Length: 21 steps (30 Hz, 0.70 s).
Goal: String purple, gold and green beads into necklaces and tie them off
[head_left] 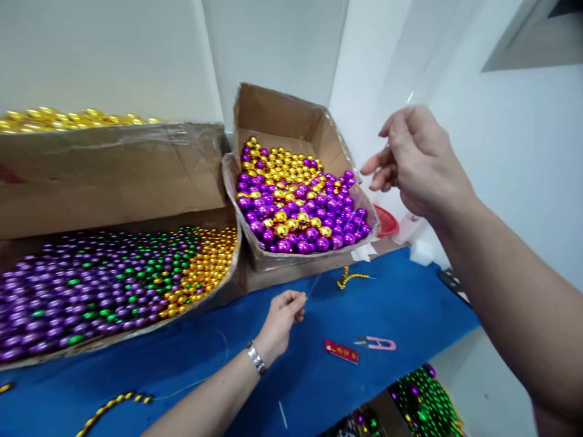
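My left hand (277,325), with a metal watch band on the wrist, is closed in a pinch over the blue cloth. A fine clear thread (313,285) runs from its fingertips up toward the right. My right hand (416,155) is raised high at the right, thumb and forefinger pinched. Just above those fingers shows a thin, pale, needle-like glint (410,97), too blurred to name surely. At the lower left lies a string of gold beads (109,408) with loose thread trailing from its end. A short gold bead string (350,279) rests beyond my left hand.
Pink thread snips (376,343) and a red packet (341,351) lie on the blue cloth (291,388). Behind stand a cardboard box of purple and gold beads (300,206) and a larger box of purple, green and gold beads (113,279). Green beads (423,394) sit below the table edge.
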Available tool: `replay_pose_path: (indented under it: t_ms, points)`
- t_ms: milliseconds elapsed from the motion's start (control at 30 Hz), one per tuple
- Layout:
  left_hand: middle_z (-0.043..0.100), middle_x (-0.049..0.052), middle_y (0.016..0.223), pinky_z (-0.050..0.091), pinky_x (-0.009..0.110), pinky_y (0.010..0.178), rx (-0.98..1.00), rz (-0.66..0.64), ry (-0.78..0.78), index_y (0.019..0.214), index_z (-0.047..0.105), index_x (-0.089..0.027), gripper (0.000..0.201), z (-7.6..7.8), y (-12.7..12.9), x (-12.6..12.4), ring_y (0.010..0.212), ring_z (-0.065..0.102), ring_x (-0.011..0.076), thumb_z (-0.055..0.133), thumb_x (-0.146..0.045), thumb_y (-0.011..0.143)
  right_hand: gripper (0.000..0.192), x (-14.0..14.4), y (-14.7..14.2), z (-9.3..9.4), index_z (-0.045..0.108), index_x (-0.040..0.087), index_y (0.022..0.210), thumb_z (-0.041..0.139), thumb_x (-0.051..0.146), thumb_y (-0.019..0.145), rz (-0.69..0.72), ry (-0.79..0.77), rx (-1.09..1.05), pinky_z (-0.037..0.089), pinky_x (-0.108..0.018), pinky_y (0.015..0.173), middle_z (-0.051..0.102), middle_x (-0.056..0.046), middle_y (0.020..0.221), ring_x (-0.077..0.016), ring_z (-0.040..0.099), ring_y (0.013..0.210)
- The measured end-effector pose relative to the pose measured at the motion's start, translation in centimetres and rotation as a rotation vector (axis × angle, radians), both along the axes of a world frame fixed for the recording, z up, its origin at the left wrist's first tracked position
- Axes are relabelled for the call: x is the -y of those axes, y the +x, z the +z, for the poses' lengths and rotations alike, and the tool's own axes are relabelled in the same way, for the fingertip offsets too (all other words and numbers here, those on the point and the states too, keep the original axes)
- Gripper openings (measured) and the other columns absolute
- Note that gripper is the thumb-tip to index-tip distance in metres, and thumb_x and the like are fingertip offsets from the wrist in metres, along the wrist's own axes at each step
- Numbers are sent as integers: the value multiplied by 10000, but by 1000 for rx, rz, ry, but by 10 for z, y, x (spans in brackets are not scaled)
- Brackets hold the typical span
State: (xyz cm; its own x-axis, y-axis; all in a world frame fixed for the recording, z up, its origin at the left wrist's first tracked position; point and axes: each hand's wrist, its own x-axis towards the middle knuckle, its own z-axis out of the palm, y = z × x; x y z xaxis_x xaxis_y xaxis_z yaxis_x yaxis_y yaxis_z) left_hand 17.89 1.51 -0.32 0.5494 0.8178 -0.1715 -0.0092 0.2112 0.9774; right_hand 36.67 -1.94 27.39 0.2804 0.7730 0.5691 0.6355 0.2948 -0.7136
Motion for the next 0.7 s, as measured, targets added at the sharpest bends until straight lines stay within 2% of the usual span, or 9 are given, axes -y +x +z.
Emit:
replay_pose_path:
  t_ms: [100,167,233,300,367,433,500,567,700]
  points:
    - [563,13,626,387,259,600,-113,-60,156,666,596,-154,180,-2,-29,2,607,515,138,609,-313,750,275,0,-22,-22,504,195,1042,394,433,959,35,-10,1,325,-162,385,482,69,530,-40,441,402]
    - [612,30,659,388,276,664,-174,-122,257,633,637,-161,129,6,-55,2,668,546,163,665,-270,698,275,2,-33,-44,528,227,1022,408,462,943,102,-74,-32,287,-170,350,420,68,522,-54,380,393]
    - [654,46,758,390,286,711,-285,-242,439,732,686,-185,92,25,-85,1,746,571,189,666,-271,708,289,6,-44,-73,520,246,1047,398,484,936,162,-157,-75,282,-173,353,381,66,531,-70,349,413]
    - [666,59,880,405,287,725,-455,-410,696,921,684,-216,182,53,-115,-3,815,585,200,584,-304,797,307,14,-55,-106,509,242,1102,408,476,931,184,-311,-86,352,-178,419,441,42,617,-83,423,496]
    - [672,52,918,422,268,741,-535,-464,795,998,658,-223,226,84,-144,-18,833,596,181,502,-319,866,323,23,-68,-140,504,235,1113,386,476,934,199,-462,-91,385,-189,471,481,28,665,-95,467,552]
    - [678,42,917,428,253,740,-554,-328,829,994,655,-220,231,108,-172,-44,816,603,164,470,-308,887,333,31,-82,-172,508,229,1103,346,473,944,234,-609,-104,427,-208,552,512,19,702,-108,508,607]
    - [686,35,869,425,248,681,-660,-146,860,949,671,-223,223,120,-197,-79,759,609,170,481,-311,874,378,37,-95,-200,524,219,1099,321,495,938,270,-685,-145,447,-214,569,527,16,683,-122,538,615]
    - [692,25,788,413,242,627,-827,37,894,856,686,-222,206,120,-216,-116,683,611,174,504,-319,846,411,40,-105,-222,547,212,1097,309,504,933,300,-718,-183,461,-211,561,546,9,673,-133,563,615]
    - [695,36,730,398,249,615,-940,11,861,741,695,-221,111,97,-226,-164,647,607,190,586,-237,751,377,41,-116,-245,595,229,1071,357,480,922,280,-673,-162,469,-185,533,578,4,665,-128,585,582]
